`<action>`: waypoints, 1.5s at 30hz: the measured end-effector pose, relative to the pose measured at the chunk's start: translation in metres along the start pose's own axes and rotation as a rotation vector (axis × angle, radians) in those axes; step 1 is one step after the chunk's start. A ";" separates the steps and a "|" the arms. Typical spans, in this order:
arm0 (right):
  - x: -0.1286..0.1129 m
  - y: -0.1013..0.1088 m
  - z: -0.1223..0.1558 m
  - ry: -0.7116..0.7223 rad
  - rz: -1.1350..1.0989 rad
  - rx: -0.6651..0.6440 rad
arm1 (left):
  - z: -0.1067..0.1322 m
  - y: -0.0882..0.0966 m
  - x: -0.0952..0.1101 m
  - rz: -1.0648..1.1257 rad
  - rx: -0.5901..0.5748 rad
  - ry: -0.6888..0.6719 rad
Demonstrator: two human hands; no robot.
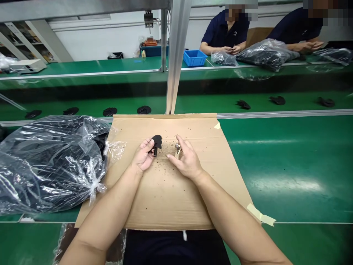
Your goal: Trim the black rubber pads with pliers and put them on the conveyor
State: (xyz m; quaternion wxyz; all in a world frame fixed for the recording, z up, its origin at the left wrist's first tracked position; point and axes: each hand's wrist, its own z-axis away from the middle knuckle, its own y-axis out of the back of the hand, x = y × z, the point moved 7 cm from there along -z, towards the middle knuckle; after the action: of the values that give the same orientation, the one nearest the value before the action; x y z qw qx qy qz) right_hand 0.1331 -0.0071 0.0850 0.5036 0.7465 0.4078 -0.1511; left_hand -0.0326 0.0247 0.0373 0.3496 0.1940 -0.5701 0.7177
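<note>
My left hand [143,156] is closed around a small black plastic part [157,142], held just above a flat sheet of cardboard [171,191]. My right hand [186,159] is beside it, fingers curled round a small metal tool [177,148] whose tip shows between thumb and forefinger. Tiny dark trimmings are scattered over the cardboard under both hands.
A large clear plastic bag [49,162] full of black parts lies to the left of the cardboard. Several black parts [143,109] ride the green conveyor belt behind. Two people work across the belt beside more bags [266,53] and a blue bin [195,57]. An aluminium post [176,55] stands ahead.
</note>
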 end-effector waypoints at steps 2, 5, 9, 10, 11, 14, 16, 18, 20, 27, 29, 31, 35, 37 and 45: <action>-0.007 0.000 0.001 0.069 -0.001 0.039 | 0.001 -0.001 0.001 0.020 0.017 0.019; -0.016 -0.001 0.002 0.159 0.024 0.056 | 0.002 -0.003 -0.001 -0.001 0.028 0.076; -0.020 -0.007 0.002 0.167 0.124 -0.030 | 0.002 -0.002 -0.001 -0.023 0.039 0.077; -0.021 -0.008 0.003 0.160 0.148 -0.053 | 0.003 -0.002 -0.001 -0.012 0.029 0.078; -0.021 -0.010 0.003 0.159 0.163 -0.074 | 0.003 -0.003 -0.001 0.003 0.014 0.091; -0.025 -0.014 0.005 0.206 0.154 -0.110 | 0.004 -0.005 -0.006 0.034 -0.019 0.163; -0.028 -0.016 0.006 0.237 0.134 -0.125 | 0.005 -0.006 -0.009 0.032 -0.023 0.198; -0.030 -0.019 0.007 0.255 0.132 -0.142 | 0.006 -0.007 -0.011 0.023 -0.041 0.216; -0.031 -0.020 0.007 0.269 0.135 -0.155 | 0.005 -0.009 -0.012 0.017 -0.071 0.223; -0.032 -0.022 0.008 0.283 0.159 -0.189 | 0.006 -0.009 -0.011 -0.043 -0.060 0.219; -0.032 -0.022 0.008 0.272 0.177 -0.215 | 0.006 -0.009 -0.011 -0.061 -0.044 0.210; -0.032 -0.024 0.008 0.257 0.205 -0.242 | 0.006 -0.008 -0.011 -0.079 -0.028 0.194; -0.032 -0.026 0.008 0.233 0.286 -0.297 | 0.005 -0.005 -0.011 -0.112 0.004 0.165; -0.033 -0.027 0.008 0.220 0.333 -0.330 | 0.004 -0.003 -0.011 -0.123 0.024 0.155; -0.030 -0.029 0.009 0.099 0.328 -0.427 | 0.003 -0.001 -0.013 -0.148 0.050 0.128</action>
State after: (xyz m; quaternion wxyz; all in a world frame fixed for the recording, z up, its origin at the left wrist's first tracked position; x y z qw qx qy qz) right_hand 0.0936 -0.0237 0.0820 0.6468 0.6860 0.3280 0.0587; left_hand -0.0238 0.0185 0.0299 0.4325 0.1979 -0.5126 0.7149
